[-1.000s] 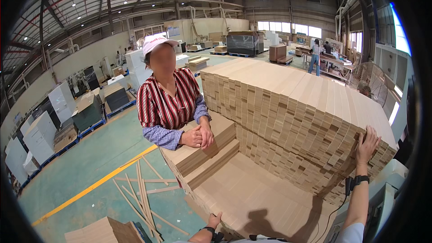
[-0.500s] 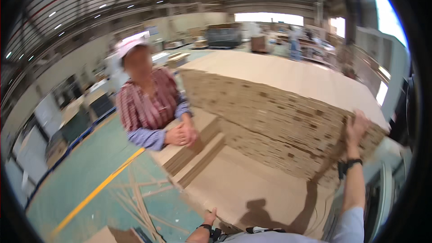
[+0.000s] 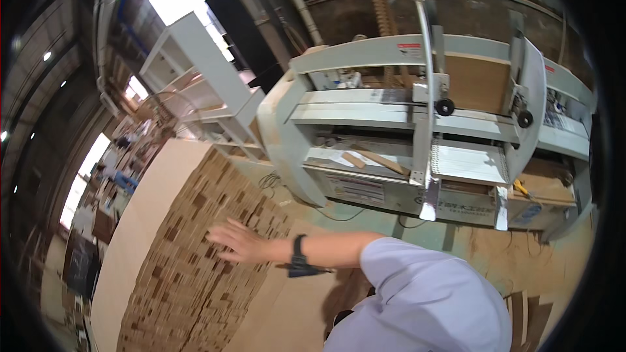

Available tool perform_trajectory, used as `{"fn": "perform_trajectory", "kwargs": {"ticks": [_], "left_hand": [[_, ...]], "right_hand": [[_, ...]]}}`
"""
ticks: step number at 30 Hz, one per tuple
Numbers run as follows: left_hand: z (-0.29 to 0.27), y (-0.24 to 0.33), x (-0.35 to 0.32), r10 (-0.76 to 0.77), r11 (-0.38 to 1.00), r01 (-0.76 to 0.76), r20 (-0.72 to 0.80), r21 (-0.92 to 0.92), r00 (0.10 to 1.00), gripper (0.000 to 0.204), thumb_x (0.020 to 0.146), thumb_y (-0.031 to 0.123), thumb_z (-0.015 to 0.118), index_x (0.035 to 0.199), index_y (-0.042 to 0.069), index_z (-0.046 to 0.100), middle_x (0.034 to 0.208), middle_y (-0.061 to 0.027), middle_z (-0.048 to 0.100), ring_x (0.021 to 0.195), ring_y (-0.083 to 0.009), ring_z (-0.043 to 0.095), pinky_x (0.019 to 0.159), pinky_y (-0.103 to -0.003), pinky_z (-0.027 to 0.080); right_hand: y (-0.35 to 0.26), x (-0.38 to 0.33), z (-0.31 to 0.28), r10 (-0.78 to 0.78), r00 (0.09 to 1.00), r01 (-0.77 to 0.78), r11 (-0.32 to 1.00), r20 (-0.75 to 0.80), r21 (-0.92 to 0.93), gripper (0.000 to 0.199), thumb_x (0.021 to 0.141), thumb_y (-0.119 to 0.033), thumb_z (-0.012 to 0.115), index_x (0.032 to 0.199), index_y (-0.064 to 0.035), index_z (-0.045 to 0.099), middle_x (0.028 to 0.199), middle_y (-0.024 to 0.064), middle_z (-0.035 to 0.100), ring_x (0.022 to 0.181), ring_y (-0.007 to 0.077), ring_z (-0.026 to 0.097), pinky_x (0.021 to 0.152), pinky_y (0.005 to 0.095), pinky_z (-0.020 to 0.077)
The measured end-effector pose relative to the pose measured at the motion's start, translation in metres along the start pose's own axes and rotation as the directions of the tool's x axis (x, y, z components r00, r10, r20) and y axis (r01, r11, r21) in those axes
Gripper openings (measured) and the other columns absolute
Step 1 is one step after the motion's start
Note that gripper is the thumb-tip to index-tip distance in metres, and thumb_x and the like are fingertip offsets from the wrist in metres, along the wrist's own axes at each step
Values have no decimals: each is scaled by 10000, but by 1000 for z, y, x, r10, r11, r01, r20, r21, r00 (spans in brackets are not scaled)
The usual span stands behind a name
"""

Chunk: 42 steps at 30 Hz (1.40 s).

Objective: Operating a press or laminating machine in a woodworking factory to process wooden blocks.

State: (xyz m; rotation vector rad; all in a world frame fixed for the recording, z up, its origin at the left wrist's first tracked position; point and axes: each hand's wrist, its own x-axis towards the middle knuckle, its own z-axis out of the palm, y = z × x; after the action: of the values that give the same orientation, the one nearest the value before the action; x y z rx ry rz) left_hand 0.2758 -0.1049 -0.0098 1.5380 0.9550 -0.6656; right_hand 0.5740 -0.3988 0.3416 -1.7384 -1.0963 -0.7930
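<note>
My right hand (image 3: 240,242) is open, its fingers spread, in front of the cut edge of a tall stack of brown boards (image 3: 186,254). Whether the fingertips touch the boards I cannot tell. Nothing shows in this hand. A black band (image 3: 299,257) circles the wrist, and a pale sleeve (image 3: 417,287) covers the upper arm. The stack has a smooth, pale top face and a rough side of many layered edges. My left hand is out of the picture.
A long light-grey machine (image 3: 365,115) with two upright arms stands beyond my arm. White shelving (image 3: 215,68) is left of it. Cables (image 3: 339,220) lie on the floor by its base. Wood strips (image 3: 521,319) lie at the lower right.
The view has swung right, bringing the machine in and taking the other person and my left hand out. My right hand has come off the stack's top corner and is now before its side.
</note>
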Motion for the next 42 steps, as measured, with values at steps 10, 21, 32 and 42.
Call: {"fn": "perform_trajectory", "kwargs": {"ticks": [10, 21, 32, 42], "left_hand": [[48, -32, 26, -150, 936, 163, 63, -313, 987, 267, 836, 375, 409, 808, 112, 447, 723, -41, 471, 683, -178, 479, 545, -335, 410], [153, -103, -92, -371, 591, -251, -535, -766, 759, 326, 810, 366, 513, 643, 87, 502, 597, -39, 490, 505, -172, 458, 460, -289, 377], [152, -111, -84, -235, 523, -248, -417, -815, 878, 476, 703, 458, 649, 702, -7, 546, 638, -86, 533, 518, -167, 526, 430, -292, 405], [163, -119, -107, -137, 460, -203, -295, -865, 946, 602, 689, 558, 598, 956, 21, 550, 819, -79, 559, 700, -185, 559, 539, -332, 436]], "right_hand": [[100, -267, -163, 902, 355, -896, 253, 246, 365, 294, 823, -259, 504, 1060, -91, 548, 684, 47, 575, 560, 121, 551, 482, 272, 453], [55, -318, -206, 923, 252, -965, 262, 292, 4, 249, 789, -222, 562, 901, 0, 558, 780, 93, 554, 682, 164, 499, 609, 292, 406], [10, -328, -151, 806, 227, -856, 433, 546, -283, 303, 798, -319, 575, 945, -55, 598, 692, 29, 560, 575, 96, 493, 495, 225, 389], [-42, -332, -182, 731, -103, -923, 183, 675, -339, 303, 824, -280, 544, 1034, -63, 549, 655, 12, 538, 495, 76, 463, 423, 221, 380]]}}
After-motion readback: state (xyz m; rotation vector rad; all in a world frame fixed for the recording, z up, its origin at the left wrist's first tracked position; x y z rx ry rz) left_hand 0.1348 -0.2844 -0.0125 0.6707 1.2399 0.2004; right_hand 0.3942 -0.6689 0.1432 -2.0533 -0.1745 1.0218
